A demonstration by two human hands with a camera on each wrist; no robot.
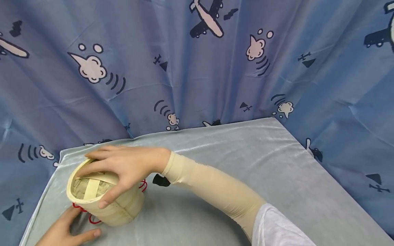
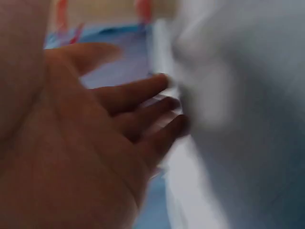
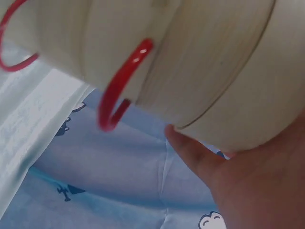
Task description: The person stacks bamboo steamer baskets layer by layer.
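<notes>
A cream, drum-shaped container, apparently of bent wood or bamboo strips, stands tilted at the left of the cloth-covered table. Pale crossed bands span its upper end, and red loops stick out from its side. My right hand grips its rim from above, the fingers reaching over the edge and the thumb against the outer wall. Beside its lower left side is my left hand, thumb and index finger spread apart. In the left wrist view the left palm holds nothing, and its fingers are loosely extended.
Grey velvety cloth covers the table. A blue curtain with airplane and cloud prints hangs along the back and sides. Something small and black shows under the right wrist.
</notes>
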